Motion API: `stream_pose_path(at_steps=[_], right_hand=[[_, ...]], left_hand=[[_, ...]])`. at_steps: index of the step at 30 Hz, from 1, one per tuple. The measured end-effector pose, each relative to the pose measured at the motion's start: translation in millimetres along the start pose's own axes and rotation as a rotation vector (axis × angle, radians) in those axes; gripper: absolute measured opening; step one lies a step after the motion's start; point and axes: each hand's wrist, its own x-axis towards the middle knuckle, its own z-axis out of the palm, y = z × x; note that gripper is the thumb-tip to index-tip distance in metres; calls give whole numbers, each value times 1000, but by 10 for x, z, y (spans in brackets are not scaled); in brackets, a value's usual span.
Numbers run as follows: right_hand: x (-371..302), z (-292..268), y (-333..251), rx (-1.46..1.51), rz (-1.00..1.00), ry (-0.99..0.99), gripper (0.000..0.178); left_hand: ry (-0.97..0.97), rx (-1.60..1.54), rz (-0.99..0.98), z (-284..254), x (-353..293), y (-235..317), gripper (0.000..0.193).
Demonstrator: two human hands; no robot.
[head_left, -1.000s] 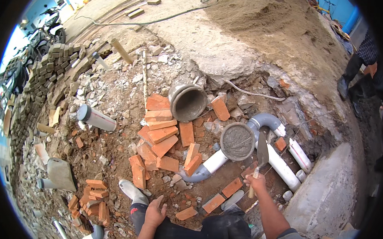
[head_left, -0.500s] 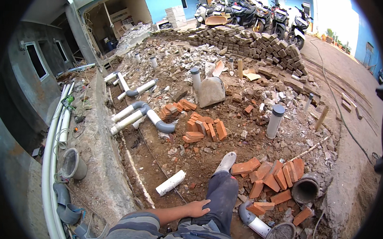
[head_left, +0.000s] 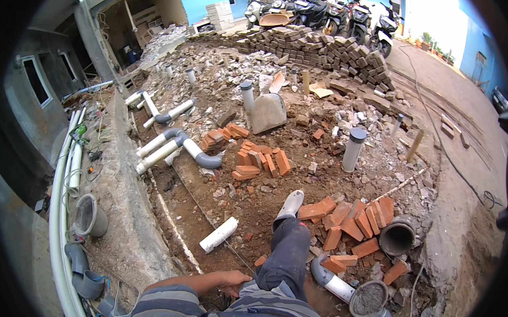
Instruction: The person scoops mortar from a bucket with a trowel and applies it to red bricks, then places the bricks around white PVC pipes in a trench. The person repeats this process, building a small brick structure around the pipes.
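My left hand has its fingers curled in beside my hip, just left of my dark trouser leg. Whatever the fingers hold, if anything, is hidden. My right hand is out of the picture. A short white pipe piece lies on the soil beyond my left hand. Right of my leg, orange bricks lie in a loose heap beside a tipped bucket. A second bucket with grey mortar stands near a white pipe with a grey elbow.
Farther off are a stack of bricks, a shovel blade, capped upright pipes and joined pipes with grey elbows. Long pipes and a bucket line the left ledge. Paving blocks and motorbikes stand at the back.
My left hand has left my thigh, where it lay flat, and drawn back to my hip with its fingers curled. The whole view has shifted slightly.
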Motion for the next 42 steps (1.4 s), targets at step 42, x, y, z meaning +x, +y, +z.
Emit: stream_pose_path(at_steps=[42], right_hand=[[-598,788,1943,814,296,339,17]], left_hand=[[299,622,306,475,-449,1612,30]])
